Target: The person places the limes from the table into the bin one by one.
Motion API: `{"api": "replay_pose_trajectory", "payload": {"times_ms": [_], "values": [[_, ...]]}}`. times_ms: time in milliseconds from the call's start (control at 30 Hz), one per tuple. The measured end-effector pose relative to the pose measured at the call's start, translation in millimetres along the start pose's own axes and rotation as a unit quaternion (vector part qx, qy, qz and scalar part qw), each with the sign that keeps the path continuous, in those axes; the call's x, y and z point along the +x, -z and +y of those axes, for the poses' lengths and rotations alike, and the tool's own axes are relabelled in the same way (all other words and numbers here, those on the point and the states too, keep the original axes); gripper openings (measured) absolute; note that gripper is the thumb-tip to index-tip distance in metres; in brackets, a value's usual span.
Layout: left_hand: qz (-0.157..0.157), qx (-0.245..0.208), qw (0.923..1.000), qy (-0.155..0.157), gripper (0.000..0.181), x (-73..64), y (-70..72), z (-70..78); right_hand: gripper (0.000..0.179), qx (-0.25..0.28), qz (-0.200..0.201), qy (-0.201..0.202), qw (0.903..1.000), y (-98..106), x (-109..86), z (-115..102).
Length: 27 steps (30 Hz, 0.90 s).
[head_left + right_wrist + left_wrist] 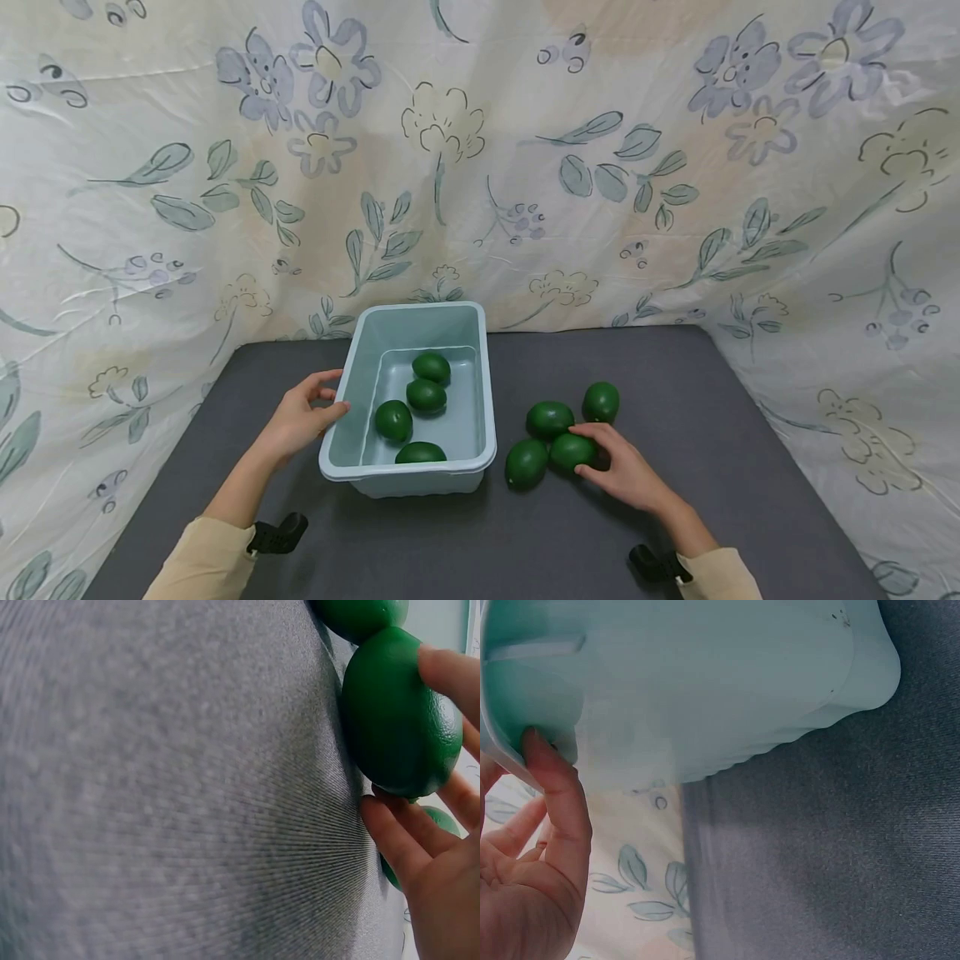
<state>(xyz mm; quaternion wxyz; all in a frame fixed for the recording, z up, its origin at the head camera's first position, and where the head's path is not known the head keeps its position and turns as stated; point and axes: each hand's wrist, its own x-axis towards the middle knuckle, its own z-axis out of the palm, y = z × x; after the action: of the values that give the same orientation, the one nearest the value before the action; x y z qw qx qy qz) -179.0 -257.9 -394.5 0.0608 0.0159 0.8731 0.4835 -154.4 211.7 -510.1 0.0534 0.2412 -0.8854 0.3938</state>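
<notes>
On the grey table (720, 392), a tub (420, 485) is pinched at its left rim by the left hand (296, 421), four fruits (426, 396) being contained within. Right of the tub, one green fruit (570, 452) is gripped by the half-curled right hand (622, 471) beside three others (527, 464); bare tabletop is seen toward the right edge.

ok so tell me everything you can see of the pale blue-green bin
The bin is pale blue-green, looks like plastic, and is oblong with rounded corners, an open top and a turned-out rim. It stands upright on the gray table, a short end toward the person. Four green fruits lie inside, the nearest partly hidden by the near wall. The left hand holds its left side at the rim. The left wrist view shows small dark marks on its outside.
</notes>
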Motion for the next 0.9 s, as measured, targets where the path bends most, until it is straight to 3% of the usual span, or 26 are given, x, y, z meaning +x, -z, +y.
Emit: {"api": "replay_pose_trajectory", "payload": {"times_ms": [900], "values": [[0.000, -0.003, 1.0000, 0.000, 0.061, -1.2, 0.1, 1.1, 0.052, 0.030, 0.017, -0.037, 0.9987, 6.1, -2.9, -5.1]]}}
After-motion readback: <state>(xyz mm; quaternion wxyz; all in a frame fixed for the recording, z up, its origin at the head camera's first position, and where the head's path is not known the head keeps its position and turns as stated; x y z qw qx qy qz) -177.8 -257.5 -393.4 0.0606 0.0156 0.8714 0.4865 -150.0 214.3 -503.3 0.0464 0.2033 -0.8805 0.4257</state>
